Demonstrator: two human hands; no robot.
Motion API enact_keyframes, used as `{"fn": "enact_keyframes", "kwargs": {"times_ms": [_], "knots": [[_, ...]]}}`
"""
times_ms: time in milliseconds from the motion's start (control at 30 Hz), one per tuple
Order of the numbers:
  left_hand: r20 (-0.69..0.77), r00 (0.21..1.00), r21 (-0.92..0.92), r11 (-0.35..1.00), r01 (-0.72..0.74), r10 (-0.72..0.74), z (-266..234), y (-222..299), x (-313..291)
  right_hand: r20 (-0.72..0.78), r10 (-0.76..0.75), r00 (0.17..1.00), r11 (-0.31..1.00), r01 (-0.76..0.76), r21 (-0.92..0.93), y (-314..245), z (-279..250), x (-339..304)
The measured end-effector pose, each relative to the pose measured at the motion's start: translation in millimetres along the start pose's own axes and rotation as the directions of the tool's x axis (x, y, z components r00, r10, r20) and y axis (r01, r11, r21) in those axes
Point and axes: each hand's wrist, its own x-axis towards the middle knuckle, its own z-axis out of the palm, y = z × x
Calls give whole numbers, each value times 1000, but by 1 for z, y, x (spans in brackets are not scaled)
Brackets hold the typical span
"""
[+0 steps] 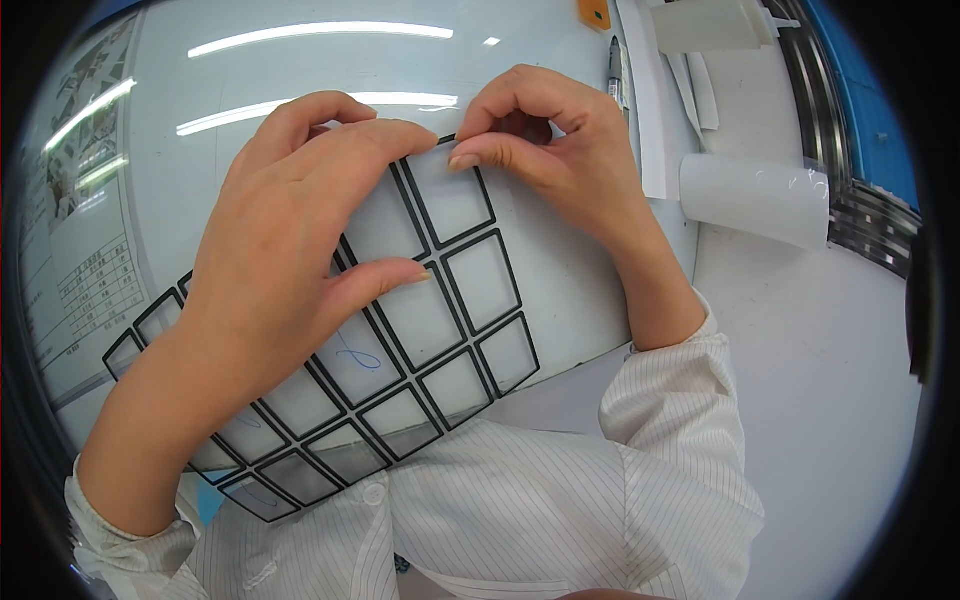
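Note:
A clear sheet (pixel 403 318) bearing rows of black rectangular frames lies slanted in front of me, its near edge reaching past the table toward my lap. Some cells carry blue pen marks. My left hand (pixel 285 215) spreads over the sheet's left and middle part, thumb and index finger well apart, the index fingertip by the far edge. It covers several frames. At the far right corner, my right hand (pixel 545 135) pinches the sheet's edge between thumb and curled index finger. Whether a single frame is lifted there cannot be made out.
The glossy table (pixel 300 75) reflects ceiling lights. Printed papers (pixel 95 260) lie at the left. To the right are a marker pen (pixel 615 72), an orange object (pixel 594 13), a white bottle (pixel 712 25), a white roll (pixel 755 200) and a metal rail (pixel 870 225) beside a blue surface.

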Motion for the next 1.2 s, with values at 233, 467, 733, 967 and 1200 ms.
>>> {"fn": "enact_keyframes", "kwargs": {"times_ms": [233, 467, 733, 967, 1200], "knots": [[5, 1000, -7, 1000, 7, -7, 0, 0, -1, 5, 0, 1000, 999, 0, 34, -1, 1, -1], [10, 1000, -28, 1000, 12, -11, 0, 1, 0, 15, -13, 1000, 999, 12, 40, 1, -1, -2], [17, 1000, 26, 1000, 11, -12, -1, 3, 1, -11, 45, 999, 997, -44, 56, 2, -8, -2], [7, 1000, 15, 1000, -6, 5, -1, 3, 3, -20, -258, 966, 957, 252, -141, -3, -3, -5], [-2, 1000, -9, 1000, 8, -8, -1, 0, -1, 247, -256, 935, 959, 277, -55, -24, -4, -16]]}}
